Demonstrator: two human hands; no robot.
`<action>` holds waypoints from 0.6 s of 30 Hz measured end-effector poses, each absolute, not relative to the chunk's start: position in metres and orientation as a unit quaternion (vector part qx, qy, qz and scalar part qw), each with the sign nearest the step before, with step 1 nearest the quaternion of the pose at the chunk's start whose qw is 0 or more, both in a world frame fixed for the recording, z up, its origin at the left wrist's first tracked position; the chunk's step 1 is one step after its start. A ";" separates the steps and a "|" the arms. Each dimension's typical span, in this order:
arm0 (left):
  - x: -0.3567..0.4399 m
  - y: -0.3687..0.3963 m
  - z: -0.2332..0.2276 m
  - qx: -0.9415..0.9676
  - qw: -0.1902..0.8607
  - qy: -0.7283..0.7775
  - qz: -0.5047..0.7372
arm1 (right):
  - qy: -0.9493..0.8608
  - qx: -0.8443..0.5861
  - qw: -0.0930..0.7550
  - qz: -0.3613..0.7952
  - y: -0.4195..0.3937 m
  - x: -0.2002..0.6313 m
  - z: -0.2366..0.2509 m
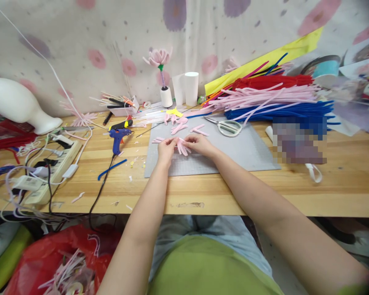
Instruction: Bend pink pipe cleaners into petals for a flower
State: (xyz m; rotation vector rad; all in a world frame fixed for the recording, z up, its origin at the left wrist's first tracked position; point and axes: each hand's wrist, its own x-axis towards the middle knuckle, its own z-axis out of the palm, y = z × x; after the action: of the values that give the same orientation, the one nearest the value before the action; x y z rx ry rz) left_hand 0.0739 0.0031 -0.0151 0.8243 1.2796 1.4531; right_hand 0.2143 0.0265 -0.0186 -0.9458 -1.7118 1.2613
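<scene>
Between my two hands is a small fan of pink pipe-cleaner petals (183,146), held over the grey cutting mat (233,157). My left hand (167,148) pinches its left side with closed fingers. From the right, my right hand (199,145) grips the same piece between thumb and fingers. Another pink pipe-cleaner piece (158,140) pokes out just left of my left hand. Behind my hands lie loose folded pink petals (179,128) and, to the right, a bent pink piece (199,130). Scissors (227,126) with pale green handles rest on the mat's far part.
A blue glue gun (118,139) lies left of the mat, near a power strip (53,172) with tangled cords. A finished pink flower (160,59) stands in a white holder (166,97). Bundles of pink pipe cleaners (264,96) and blue pipe cleaners (279,110) fill the back right.
</scene>
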 end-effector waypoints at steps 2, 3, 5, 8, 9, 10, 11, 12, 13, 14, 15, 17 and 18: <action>0.076 0.003 -0.016 0.329 0.484 0.535 0.609 | -0.683 -0.366 0.378 0.506 0.024 0.213 -0.019; 0.078 0.003 -0.016 0.321 0.478 0.536 0.617 | -0.685 -0.365 0.367 0.512 0.023 0.212 -0.019; 0.081 0.003 -0.017 0.301 0.473 0.538 0.630 | -0.680 -0.366 0.350 0.530 0.021 0.210 -0.020; 0.085 0.003 -0.019 0.288 0.451 0.544 0.646 | -0.647 -0.371 0.342 0.571 0.018 0.204 -0.022; 0.086 0.003 -0.019 0.292 0.434 0.546 0.655 | -0.634 -0.373 0.342 0.585 0.017 0.202 -0.022; 0.087 0.003 -0.019 0.300 0.415 0.545 0.664 | -0.621 -0.374 0.344 0.597 0.017 0.201 -0.022; 0.088 0.003 -0.020 0.307 0.399 0.542 0.673 | -0.611 -0.376 0.346 0.605 0.017 0.200 -0.022; 0.089 0.003 -0.020 0.313 0.391 0.538 0.678 | -0.603 -0.378 0.349 0.609 0.017 0.199 -0.022; 0.089 0.003 -0.021 0.319 0.392 0.533 0.679 | -0.597 -0.383 0.355 0.609 0.018 0.199 -0.023; 0.089 0.003 -0.022 0.326 0.400 0.529 0.674 | -0.593 -0.391 0.363 0.604 0.020 0.200 -0.023; 0.089 0.003 -0.023 0.336 0.412 0.525 0.664 | -0.589 -0.400 0.374 0.594 0.021 0.201 -0.024; 0.087 0.004 -0.027 0.370 0.443 0.517 0.633 | -0.586 -0.419 0.395 0.571 0.025 0.204 -0.024; 0.087 0.005 -0.029 0.389 0.459 0.511 0.613 | -0.585 -0.425 0.402 0.562 0.027 0.205 -0.025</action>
State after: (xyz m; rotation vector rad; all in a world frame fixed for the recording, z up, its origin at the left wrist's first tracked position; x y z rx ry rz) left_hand 0.0866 0.0049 -0.0290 0.9581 1.2584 1.5106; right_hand 0.2051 0.0271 -0.0249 -1.0733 -1.4771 1.4207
